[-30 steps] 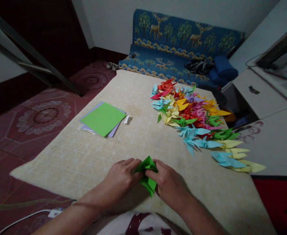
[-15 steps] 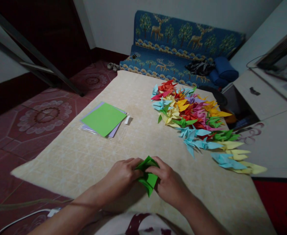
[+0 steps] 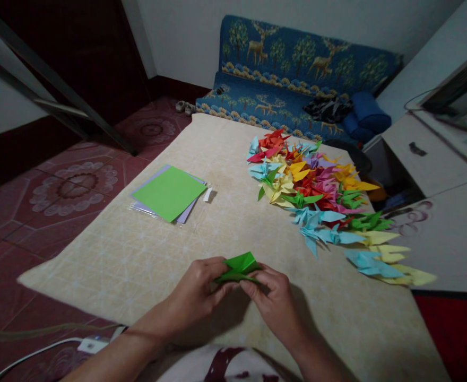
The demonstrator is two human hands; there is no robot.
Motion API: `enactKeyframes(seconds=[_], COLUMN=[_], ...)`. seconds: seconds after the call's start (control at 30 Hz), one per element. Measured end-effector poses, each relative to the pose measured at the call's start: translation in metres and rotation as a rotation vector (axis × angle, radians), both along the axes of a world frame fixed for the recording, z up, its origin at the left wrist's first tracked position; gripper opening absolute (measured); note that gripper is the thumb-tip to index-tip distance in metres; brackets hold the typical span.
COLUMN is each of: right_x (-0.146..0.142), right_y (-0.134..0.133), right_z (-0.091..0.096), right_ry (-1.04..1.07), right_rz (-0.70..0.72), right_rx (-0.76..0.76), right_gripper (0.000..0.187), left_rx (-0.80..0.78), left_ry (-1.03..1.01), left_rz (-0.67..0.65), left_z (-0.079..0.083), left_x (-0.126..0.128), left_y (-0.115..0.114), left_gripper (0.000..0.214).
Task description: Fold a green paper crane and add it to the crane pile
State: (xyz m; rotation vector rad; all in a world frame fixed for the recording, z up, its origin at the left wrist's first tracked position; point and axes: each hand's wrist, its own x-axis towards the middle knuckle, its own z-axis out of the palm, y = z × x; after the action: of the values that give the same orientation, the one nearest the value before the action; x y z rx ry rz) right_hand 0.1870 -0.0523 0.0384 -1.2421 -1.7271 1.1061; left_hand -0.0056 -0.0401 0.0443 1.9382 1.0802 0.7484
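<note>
Above the worktop's (image 3: pixel 138 270) near edge, left hand (image 3: pixel 199 286) and right hand (image 3: pixel 274 292) pinch folded green paper (image 3: pixel 240 263). I'd match corners before creasing.

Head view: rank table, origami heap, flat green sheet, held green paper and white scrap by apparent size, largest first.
Table
Origami heap
Flat green sheet
Held green paper, partly covered by the left hand and right hand
White scrap
</note>
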Motion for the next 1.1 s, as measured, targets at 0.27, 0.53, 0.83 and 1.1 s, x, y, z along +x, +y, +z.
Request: enactKeyframes(seconds=[0.27, 0.53, 0.83, 1.1], right_x=[-0.012, -0.019, -0.021, -0.017], right_y=[-0.007, -0.009, -0.004, 0.004], right_z=[-0.001, -0.002, 0.003, 0.013], right_ry=[0.242, 0.326, 0.325, 0.357], right_rz=[-0.295, -0.342, -0.441, -0.214], right_rx=[-0.052, -0.156, -0.161, -0.381], right_gripper=[0.017, 0.016, 0.016, 0.026], left_rx=[-0.322, -0.309, -0.314, -0.378], left_ry=[-0.131, -0.294, -0.232, -0.255], left_rz=[0.190, 0.212, 0.234, 0.192], left_z=[0.004, 0.005, 0.012, 0.012], left_x=[0.005, 0.007, 0.012, 0.013], left_y=[0.001, -0.001, -0.004, -0.002], left_gripper=[0.027, 0.031, 0.030, 0.027])
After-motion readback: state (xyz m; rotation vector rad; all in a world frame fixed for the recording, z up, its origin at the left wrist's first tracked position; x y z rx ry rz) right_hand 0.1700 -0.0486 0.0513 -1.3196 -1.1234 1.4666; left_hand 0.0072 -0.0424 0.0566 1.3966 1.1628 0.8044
